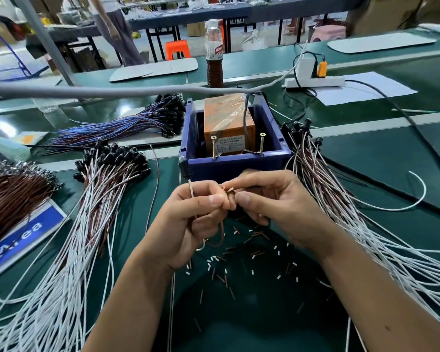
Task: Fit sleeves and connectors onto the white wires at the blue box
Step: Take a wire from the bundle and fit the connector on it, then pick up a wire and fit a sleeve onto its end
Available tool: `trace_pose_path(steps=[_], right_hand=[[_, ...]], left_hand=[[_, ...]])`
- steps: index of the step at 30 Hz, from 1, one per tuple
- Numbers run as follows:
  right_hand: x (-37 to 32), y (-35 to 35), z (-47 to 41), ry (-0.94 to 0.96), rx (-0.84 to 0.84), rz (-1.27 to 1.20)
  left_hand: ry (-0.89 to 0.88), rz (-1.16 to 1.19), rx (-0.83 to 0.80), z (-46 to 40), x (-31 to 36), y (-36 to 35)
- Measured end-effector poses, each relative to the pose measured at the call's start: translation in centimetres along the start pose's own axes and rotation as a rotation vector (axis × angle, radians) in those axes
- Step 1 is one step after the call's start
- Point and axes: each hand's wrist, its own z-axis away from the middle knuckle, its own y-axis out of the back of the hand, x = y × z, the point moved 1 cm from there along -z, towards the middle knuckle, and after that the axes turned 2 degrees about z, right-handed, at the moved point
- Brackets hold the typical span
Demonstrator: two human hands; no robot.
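1. The likeliest slip is losing the small copper-coloured piece (231, 190) pinched between the two hands: it is tiny, and any shift of the thumbs could drop it among the cut bits of sleeve (254, 255) scattered on the green mat (252, 313) below, where it would be hard to pick out
2. A second risk is the wire end missing the sleeve or fraying, since both hands meet at one small point and the wire (191, 191) bends away upward from the left hand (188, 224)
3. The loose loop of brownish wire (220, 237) hanging under the left hand could snag on the wire bundle at left (92, 224) or the wire bundle at right (341, 212), as both piles lie close beside the working spot
4. The left hand has its fingers curled in, thumb pressed against the forefinger, pinching the wire near its tip; the rest of that wire runs through the fist
5. The right hand (277, 199) also has curled fingers, with the thumb and forefinger closed on the copper-coloured end; whether that is a connector or bare strands is too small to tell
6. The work is held just in front of the blue box (235, 165), which stands on the mat with an orange block (226, 120) inside and two screws (261, 143) upright at its front edge
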Motion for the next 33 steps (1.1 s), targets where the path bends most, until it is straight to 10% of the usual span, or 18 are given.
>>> trace_pose_path(steps=[33], right_hand=[[-2.1, -1.6, 0.4, 0.178, 0.427, 0.179]], left_hand=[[-0.312, -0.239, 0.099, 0.6, 1.5, 1.2]])
